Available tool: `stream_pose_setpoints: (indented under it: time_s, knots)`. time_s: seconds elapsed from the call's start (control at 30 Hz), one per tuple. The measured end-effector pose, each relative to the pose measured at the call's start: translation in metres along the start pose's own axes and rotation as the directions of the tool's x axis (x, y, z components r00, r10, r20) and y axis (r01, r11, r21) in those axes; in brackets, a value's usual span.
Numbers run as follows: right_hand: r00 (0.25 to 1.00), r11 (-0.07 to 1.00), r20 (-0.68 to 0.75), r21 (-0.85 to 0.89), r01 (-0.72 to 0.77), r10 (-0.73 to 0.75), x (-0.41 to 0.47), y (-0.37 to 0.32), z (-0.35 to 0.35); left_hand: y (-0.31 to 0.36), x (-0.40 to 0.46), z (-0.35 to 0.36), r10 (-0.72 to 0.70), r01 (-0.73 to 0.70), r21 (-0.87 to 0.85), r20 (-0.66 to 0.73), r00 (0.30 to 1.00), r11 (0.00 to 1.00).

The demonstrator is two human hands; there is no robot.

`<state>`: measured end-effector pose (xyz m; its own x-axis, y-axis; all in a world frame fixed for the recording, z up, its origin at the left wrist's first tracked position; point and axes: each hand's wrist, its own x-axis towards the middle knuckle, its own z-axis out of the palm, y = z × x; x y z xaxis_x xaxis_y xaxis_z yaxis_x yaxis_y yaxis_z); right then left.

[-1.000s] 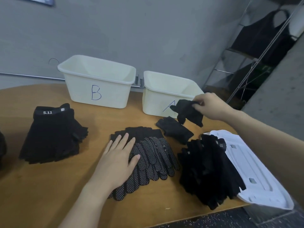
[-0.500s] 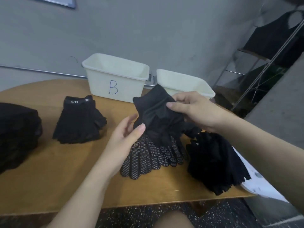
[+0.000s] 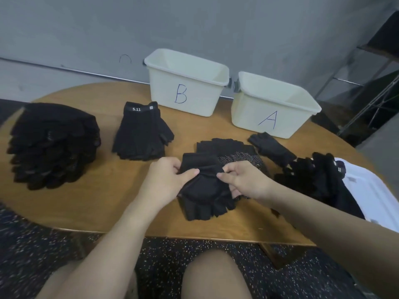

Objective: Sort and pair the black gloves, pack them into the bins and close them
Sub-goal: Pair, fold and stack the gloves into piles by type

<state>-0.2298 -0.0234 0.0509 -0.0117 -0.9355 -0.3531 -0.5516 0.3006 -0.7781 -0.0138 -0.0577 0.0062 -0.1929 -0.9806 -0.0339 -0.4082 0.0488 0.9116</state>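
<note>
left hand [image 3: 167, 179] and right hand [image 3: 244, 181] both pinching fingerless glove [image 3: 205, 190], thumbs on top, dotted gloves [image 3: 239, 157] just beyond fingertips, bins [image 3: 185, 83] further back

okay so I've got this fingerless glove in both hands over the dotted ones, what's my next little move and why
Probably carry the fingerless glove, which your left hand and right hand both pinch, over to the 5.11 stack. That stack looks like the same fingerless kind, while the dotted gloves beneath are a different type, and both bins, B and A, appear unfilled.
</note>
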Motion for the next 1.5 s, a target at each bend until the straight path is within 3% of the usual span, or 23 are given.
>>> stream_pose_setpoints:
  time_s: [0.07, 0.17, 0.3, 0.43, 0.53, 0.6, 0.67, 0.73, 1.0, 1.07, 1.17, 1.27, 1.37, 1.43, 1.5]
  knots:
    - [1.0, 0.996, -0.009, -0.085, 0.014, -0.015, 0.004, 0.001, 0.003, -0.005, 0.003, 0.0, 0.036, -0.017, 0.229, -0.083, 0.996, 0.973]
    - [0.996, 0.965, -0.003, -0.249, 0.083, -0.086, 0.005, -0.002, -0.001, -0.009, 0.008, -0.001, 0.079, -0.033, 0.355, -0.115, 0.99, 0.934]
    - [0.991, 0.934, 0.018, -0.332, 0.131, -0.133, 0.005, -0.009, -0.015, -0.009, 0.012, 0.001, 0.121, -0.059, 0.352, -0.157, 0.98, 0.934]
    - [0.983, 0.894, -0.033, -0.423, 0.149, -0.18, 0.023, -0.023, -0.073, -0.009, 0.017, 0.004, 0.144, -0.087, 0.309, -0.167, 0.975, 0.947]
    - [0.969, 0.74, -0.142, -0.67, 0.055, -0.2, 0.049, -0.017, -0.127, -0.009, 0.019, 0.006, 0.149, -0.096, 0.321, -0.144, 0.978, 0.942]
    - [0.984, 0.579, -0.16, -0.811, -0.086, -0.078, 0.065, -0.003, -0.155, -0.009, 0.021, 0.007, 0.145, -0.092, 0.326, -0.141, 0.979, 0.941]
    - [0.988, 0.516, -0.136, -0.843, -0.154, 0.072, 0.079, 0.013, -0.169, -0.009, 0.023, 0.008, 0.135, -0.082, 0.335, -0.14, 0.981, 0.939]
    - [0.988, 0.507, -0.086, -0.85, -0.141, 0.129, 0.088, 0.023, -0.171, -0.01, 0.025, 0.009, 0.127, -0.073, 0.345, -0.135, 0.983, 0.936]
    - [0.993, 0.392, -0.117, -0.915, -0.096, -0.03, 0.101, 0.019, -0.17, -0.008, 0.025, 0.009, 0.109, -0.063, 0.351, -0.114, 0.987, 0.934]
    - [0.982, 0.442, -0.144, -0.894, -0.075, -0.124, 0.091, 0.002, -0.173, -0.006, 0.023, 0.007, 0.114, -0.071, 0.354, -0.102, 0.988, 0.932]
    - [0.933, 0.635, -0.22, -0.772, 0.013, -0.286, 0.063, -0.032, -0.171, -0.001, 0.015, 0.002, 0.19, -0.107, 0.483, -0.125, 0.974, 0.869]
    - [0.879, 0.854, -0.288, -0.475, 0.214, -0.381, 0.03, -0.063, -0.154, 0.005, 0.006, -0.003, 0.301, -0.143, 0.581, -0.184, 0.936, 0.801]
    - [0.887, 0.928, -0.276, -0.071, 0.366, -0.371, 0.003, -0.087, -0.122, 0.013, -0.002, -0.011, 0.399, -0.286, 0.396, -0.242, 0.884, 0.873]
    - [0.897, 0.912, -0.262, 0.11, 0.394, -0.356, -0.01, -0.097, -0.096, 0.015, -0.01, -0.014, 0.409, -0.38, 0.169, -0.19, 0.893, 0.909]
    - [0.908, 0.88, -0.244, 0.256, 0.4, -0.342, -0.017, -0.104, -0.069, 0.019, -0.02, -0.018, 0.42, -0.416, 0.054, -0.133, 0.898, 0.908]
